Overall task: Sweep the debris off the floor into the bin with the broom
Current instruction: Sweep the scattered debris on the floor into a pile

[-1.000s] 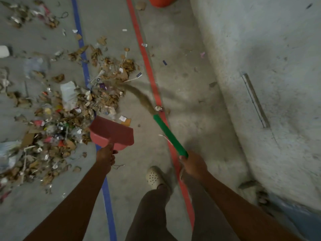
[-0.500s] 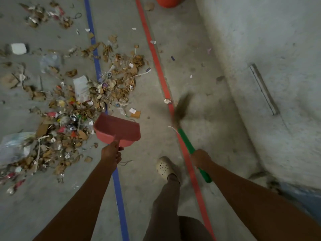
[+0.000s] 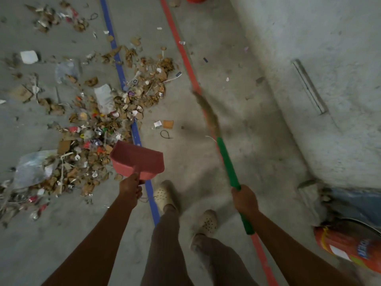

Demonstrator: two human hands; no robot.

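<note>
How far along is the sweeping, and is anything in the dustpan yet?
Early. Done: most debris lies heaped around the blue line. In hand: the left hand grips the pink dustpan at the heap's edge, with nothing showing inside it; the right hand holds the broom, bristles over the red line. Left: sweeping the whole heap into the dustpan and binning it, plus stray scraps.

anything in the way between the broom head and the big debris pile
Nothing visible blocks it: between the bristles and the pile lies only floor with an orange scrap and a black tie.
</note>
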